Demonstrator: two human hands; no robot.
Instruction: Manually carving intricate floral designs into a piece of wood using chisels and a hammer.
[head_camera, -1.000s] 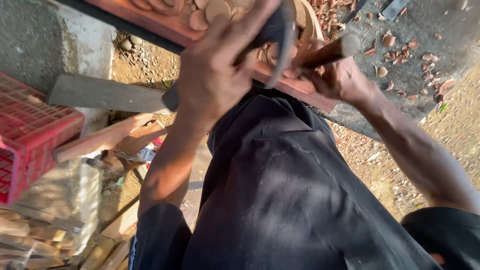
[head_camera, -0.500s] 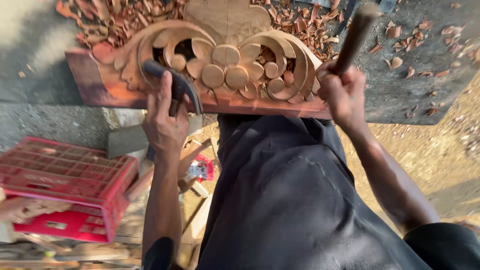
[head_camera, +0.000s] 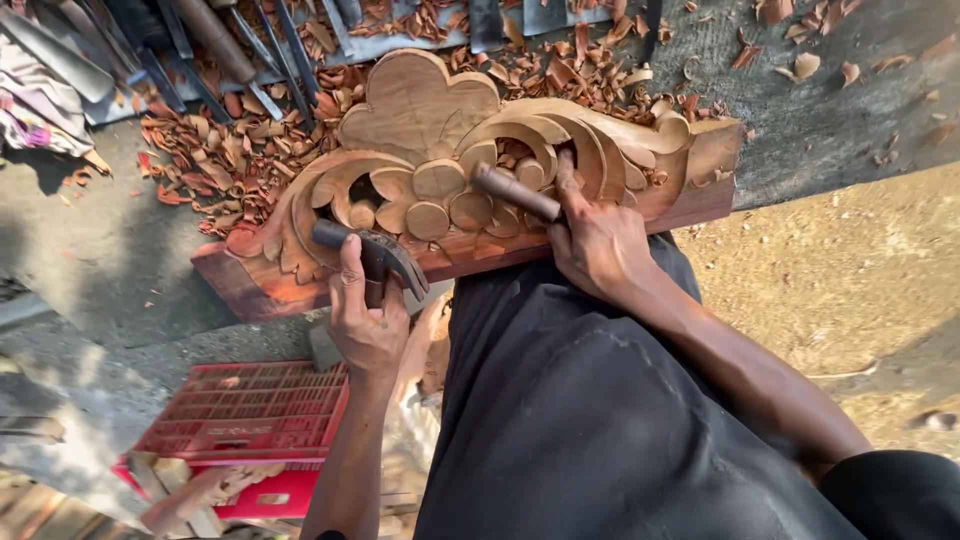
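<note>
A reddish-brown carved wooden panel (head_camera: 420, 110) with scrolls and round petals lies on a grey slab (head_camera: 100, 250). My left hand (head_camera: 365, 325) is at the panel's front edge, shut on a dark curved tool (head_camera: 385, 255) that rests against the carving's lower left. My right hand (head_camera: 595, 245) lies on the panel's right half, fingers wrapped round a brown wooden tool handle (head_camera: 515, 192) that points left into the carved scrolls. Its working end is hidden. My dark trouser leg (head_camera: 580, 420) fills the lower middle.
Wood shavings (head_camera: 230, 165) are heaped behind and left of the panel. Several chisels (head_camera: 235, 45) lie in a row at the top left. A red plastic crate (head_camera: 240, 410) and wood offcuts (head_camera: 190, 495) sit below the slab. Sandy ground (head_camera: 850, 280) lies to the right.
My right hand has come down from the raised position and now lays the wooden handle on the carving. My left hand keeps the dark tool at the front edge. The view has shifted.
</note>
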